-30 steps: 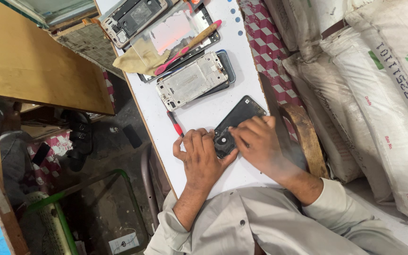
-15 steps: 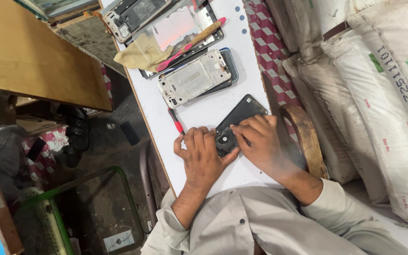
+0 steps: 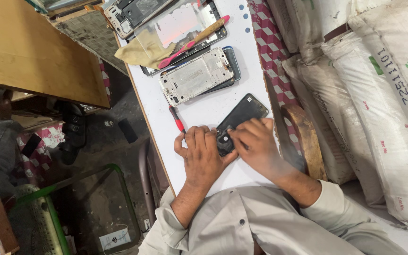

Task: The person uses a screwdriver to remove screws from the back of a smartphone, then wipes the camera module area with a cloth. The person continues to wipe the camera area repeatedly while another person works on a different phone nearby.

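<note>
Silver phone frame [image 3: 198,75] mid-worktop [image 3: 242,28]; just beyond it, pink brush [image 3: 192,43] and yellow cloth [image 3: 140,47]. White sacks [image 3: 383,94] well to its right.

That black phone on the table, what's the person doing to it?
A person bends over a white table, both hands on a black phone lying flat. The left hand steadies its near end while the right hand presses fingertips on it. A red screwdriver lies beside the left hand. Farther off rest a silver phone frame and a yellow cloth.
</note>
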